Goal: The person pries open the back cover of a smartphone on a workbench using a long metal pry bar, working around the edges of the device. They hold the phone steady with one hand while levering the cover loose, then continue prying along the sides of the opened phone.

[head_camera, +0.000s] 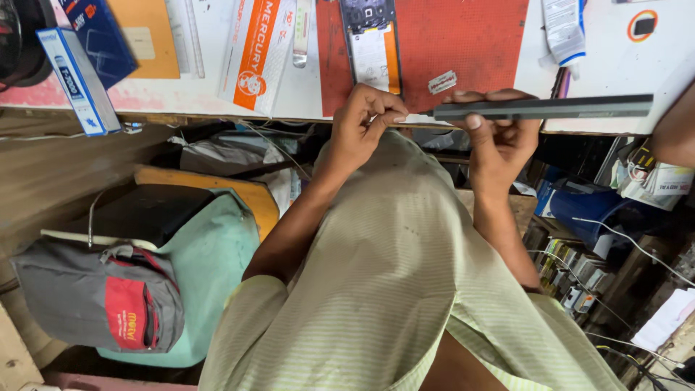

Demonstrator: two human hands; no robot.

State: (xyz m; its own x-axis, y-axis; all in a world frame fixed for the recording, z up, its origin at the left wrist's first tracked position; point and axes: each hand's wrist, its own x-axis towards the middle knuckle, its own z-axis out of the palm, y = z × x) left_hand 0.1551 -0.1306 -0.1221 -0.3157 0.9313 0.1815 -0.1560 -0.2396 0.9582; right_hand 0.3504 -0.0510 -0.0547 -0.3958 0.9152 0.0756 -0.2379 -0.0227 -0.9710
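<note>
My right hand [499,141] grips a long, thin dark grey bar [557,108] near its left end and holds it level along the table's front edge. My left hand [365,119] is just left of the bar's tip, with thumb and fingers pinched together; I cannot tell whether anything small sits between them. Right behind both hands lies a red work mat [463,40] on the white table [622,69]. On the mat are an opened phone [371,43] and a small razor blade [441,82].
An orange and white box [257,51], metal tweezers [300,32], a blue and white box [76,76] and a white tube [563,29] lie on the table. A grey and red bag [108,297] sits below left. Another person's arm [677,134] enters at the right edge.
</note>
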